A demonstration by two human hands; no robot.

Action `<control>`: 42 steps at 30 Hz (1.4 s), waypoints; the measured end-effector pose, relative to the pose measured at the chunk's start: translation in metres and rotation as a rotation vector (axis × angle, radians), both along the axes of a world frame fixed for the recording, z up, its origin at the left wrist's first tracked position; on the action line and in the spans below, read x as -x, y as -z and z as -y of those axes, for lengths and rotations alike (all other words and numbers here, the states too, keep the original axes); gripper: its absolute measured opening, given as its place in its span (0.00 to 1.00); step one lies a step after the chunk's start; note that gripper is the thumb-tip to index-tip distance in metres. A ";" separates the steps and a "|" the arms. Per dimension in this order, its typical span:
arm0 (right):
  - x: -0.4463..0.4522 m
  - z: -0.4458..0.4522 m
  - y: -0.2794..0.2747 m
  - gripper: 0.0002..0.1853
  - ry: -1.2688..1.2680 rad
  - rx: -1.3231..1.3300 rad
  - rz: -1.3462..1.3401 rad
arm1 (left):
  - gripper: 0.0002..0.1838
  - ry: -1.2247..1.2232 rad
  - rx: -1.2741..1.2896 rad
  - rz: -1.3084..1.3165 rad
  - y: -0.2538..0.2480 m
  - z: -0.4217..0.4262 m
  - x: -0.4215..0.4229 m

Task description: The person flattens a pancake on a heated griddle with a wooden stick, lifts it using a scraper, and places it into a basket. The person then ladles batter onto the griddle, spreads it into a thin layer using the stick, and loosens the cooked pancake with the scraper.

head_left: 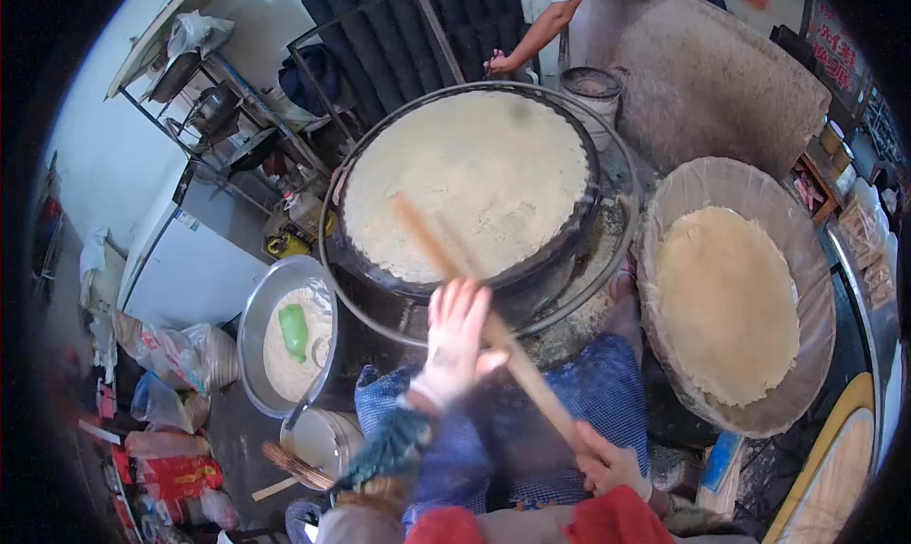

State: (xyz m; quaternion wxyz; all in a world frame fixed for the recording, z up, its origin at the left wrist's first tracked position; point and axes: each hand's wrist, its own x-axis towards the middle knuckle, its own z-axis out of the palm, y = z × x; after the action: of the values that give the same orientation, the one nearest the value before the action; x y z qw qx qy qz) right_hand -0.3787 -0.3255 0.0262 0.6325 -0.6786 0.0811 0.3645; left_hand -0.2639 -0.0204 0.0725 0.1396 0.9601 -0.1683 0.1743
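The right hand (610,463) closes around the near end of the wooden stick (519,365); the left hand (455,340), fingers extended, overlaps its mid-length, contact unclear. The end grip presumably maximises reach. The stick's long axis runs diagonally, far tip pointing forward-left over the griddle (539,275).

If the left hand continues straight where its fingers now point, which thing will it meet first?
Most likely the pale layer on the dark round griddle, just beyond the left hand. The wooden stick crosses close by, and depth is unclear, so the stick could come first.
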 end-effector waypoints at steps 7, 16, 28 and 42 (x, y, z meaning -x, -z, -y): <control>-0.014 0.004 0.017 0.33 0.156 -0.122 -0.114 | 0.57 0.179 -0.320 -0.265 0.064 0.049 -0.133; -0.058 -0.041 -0.002 0.28 -0.042 -0.463 -0.448 | 0.54 -0.005 -0.329 -0.073 0.087 -0.071 -0.107; -0.059 -0.060 0.031 0.31 -0.318 -0.140 0.106 | 0.54 -0.175 -0.339 -0.080 0.017 -0.097 -0.033; -0.186 -0.050 0.005 0.25 0.162 -0.724 -0.441 | 0.49 0.041 -0.373 -0.203 0.057 -0.047 -0.286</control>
State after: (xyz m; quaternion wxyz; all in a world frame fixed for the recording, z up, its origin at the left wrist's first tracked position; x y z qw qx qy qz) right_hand -0.1928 -0.2757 0.0208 0.8240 -0.3099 0.1343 0.4548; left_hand 0.0225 0.0263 0.0158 -0.0206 0.9784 -0.2020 0.0395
